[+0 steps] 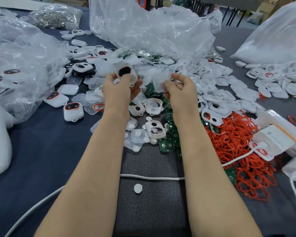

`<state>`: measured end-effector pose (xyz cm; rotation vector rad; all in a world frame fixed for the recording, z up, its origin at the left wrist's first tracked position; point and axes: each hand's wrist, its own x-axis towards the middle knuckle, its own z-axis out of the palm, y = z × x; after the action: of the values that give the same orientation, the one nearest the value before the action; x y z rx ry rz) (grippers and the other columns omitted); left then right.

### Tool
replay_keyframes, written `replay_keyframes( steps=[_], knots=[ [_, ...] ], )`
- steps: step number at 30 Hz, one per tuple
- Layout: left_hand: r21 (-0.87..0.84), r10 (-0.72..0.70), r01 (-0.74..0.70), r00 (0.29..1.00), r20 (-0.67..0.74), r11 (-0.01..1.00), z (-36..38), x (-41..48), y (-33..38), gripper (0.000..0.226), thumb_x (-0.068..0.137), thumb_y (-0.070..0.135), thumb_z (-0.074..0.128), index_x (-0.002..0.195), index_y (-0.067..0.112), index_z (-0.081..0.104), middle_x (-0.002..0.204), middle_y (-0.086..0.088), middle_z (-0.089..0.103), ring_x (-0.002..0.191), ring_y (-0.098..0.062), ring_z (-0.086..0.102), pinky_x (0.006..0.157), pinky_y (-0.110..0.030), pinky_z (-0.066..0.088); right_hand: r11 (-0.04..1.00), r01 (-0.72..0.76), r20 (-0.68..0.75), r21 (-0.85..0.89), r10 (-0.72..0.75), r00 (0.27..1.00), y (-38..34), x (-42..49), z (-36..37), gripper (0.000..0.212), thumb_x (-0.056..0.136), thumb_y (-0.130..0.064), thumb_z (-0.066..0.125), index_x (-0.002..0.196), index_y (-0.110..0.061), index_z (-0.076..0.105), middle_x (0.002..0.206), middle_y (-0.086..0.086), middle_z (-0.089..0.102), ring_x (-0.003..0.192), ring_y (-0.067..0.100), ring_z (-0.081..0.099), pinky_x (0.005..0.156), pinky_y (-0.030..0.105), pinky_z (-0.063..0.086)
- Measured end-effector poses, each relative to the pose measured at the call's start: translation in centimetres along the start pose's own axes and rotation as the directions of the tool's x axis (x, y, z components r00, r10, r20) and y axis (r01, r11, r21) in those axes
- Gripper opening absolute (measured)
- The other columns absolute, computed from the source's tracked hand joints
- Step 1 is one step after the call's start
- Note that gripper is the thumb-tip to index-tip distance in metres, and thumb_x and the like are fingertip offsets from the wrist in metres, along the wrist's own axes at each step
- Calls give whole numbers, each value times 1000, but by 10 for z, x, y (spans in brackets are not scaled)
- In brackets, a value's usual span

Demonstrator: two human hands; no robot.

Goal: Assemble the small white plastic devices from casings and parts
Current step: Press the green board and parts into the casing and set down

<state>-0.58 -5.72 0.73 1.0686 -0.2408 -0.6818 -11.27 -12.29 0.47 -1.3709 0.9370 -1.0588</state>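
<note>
Above the parts heap [217, 79]: left hand [120, 89] grips casing [126, 74], right hand [181, 88] pinches translucent insert [158, 82] (blurred). Align edges squarely before pressing; don't force.

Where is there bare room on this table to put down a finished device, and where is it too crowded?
Two free patches: the blue cloth left of the left forearm, nearer than the finished devices; and the grey mat between the forearms, nearer than the white cable, with only one white disc. Crowded: casings in the centre, green boards, orange rings at right.
</note>
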Motion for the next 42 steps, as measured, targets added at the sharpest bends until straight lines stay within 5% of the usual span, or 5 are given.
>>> replay_keyframes(
  steps=[6,12,23,35,42],
  knots=[
    [197,-49,27,993,109,980,9,-6,-13,12,97,9,50,107,13,48,93,-5,64,66,-9,69,70,-22,59,997,56,39,60,-59,998,0,2,-1,21,92,-2,57,87,-22,61,82,-1,68,69,2,62,64,15,49],
    [310,-4,-45,988,156,950,7,-6,-18,25,93,3,52,116,11,47,98,-10,69,73,-8,70,63,-17,56,993,25,-3,116,-25,1000,-1,2,-2,21,92,-2,54,86,-22,58,75,-1,65,63,5,64,60,19,51],
    [260,-30,-16,984,174,966,10,-6,-19,10,100,18,47,110,14,48,102,-13,68,74,-12,70,66,-20,57,993,26,-46,117,-21,999,1,5,-2,15,94,-8,56,85,-20,57,74,-4,66,66,6,64,61,19,52],
    [305,50,-125,969,242,944,6,-3,-22,18,95,2,52,103,19,52,104,-15,69,90,-21,71,76,-26,58,992,37,-112,122,-23,993,2,7,-5,15,94,-6,55,85,-18,56,72,-4,65,55,0,61,54,15,49],
    [275,47,-117,968,248,954,6,-3,-21,20,94,0,52,104,18,52,102,-13,70,85,-20,72,78,-28,58,995,88,-129,-55,-95,987,3,4,-5,17,92,-7,55,90,-24,55,72,-5,65,57,5,60,63,25,53]
  ],
)
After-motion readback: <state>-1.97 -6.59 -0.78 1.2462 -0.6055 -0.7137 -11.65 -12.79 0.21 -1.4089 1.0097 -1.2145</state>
